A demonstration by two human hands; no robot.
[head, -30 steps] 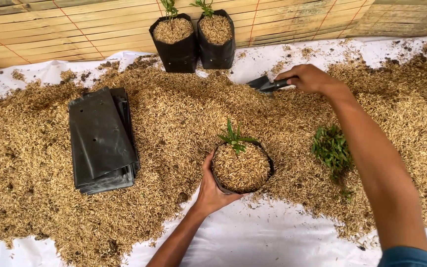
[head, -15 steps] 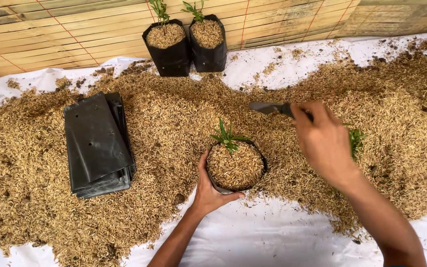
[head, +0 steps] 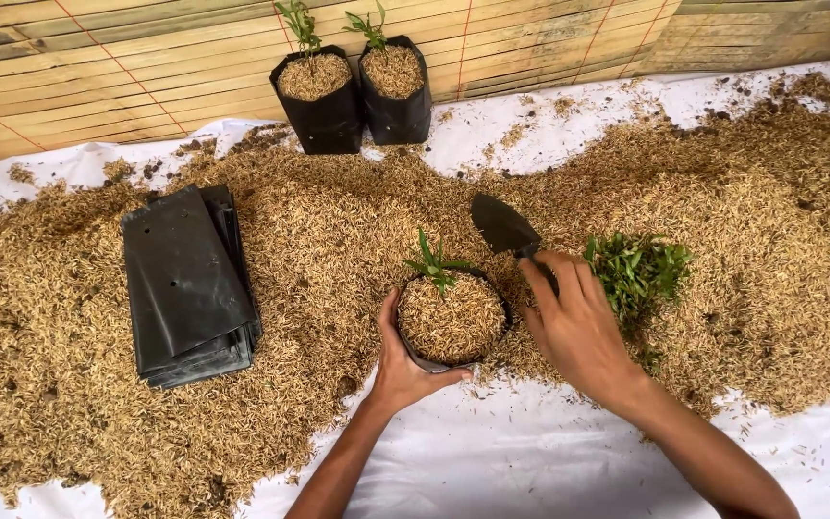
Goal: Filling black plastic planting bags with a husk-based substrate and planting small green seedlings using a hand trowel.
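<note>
My left hand [head: 402, 370] cups the near side of a black grow bag [head: 415, 354] filled with rice husk, with a small green seedling [head: 432, 263] standing at its far rim. My right hand [head: 573, 327] grips the handle of a dark hand trowel [head: 502, 227], whose blade points up and left just beyond the bag's right side. The handle is hidden under my fingers. A bunch of loose green seedlings [head: 637, 271] lies on the husk right of that hand.
A stack of flat black bags [head: 187, 284] lies at left. Two filled bags with seedlings [head: 353, 91] stand against a bamboo wall [head: 127, 67]. Rice husk [head: 742, 221] covers a white sheet [head: 521, 461].
My right hand has brought the trowel from the far husk pile down and left, next to the bag. My left hand has stayed on the bag.
</note>
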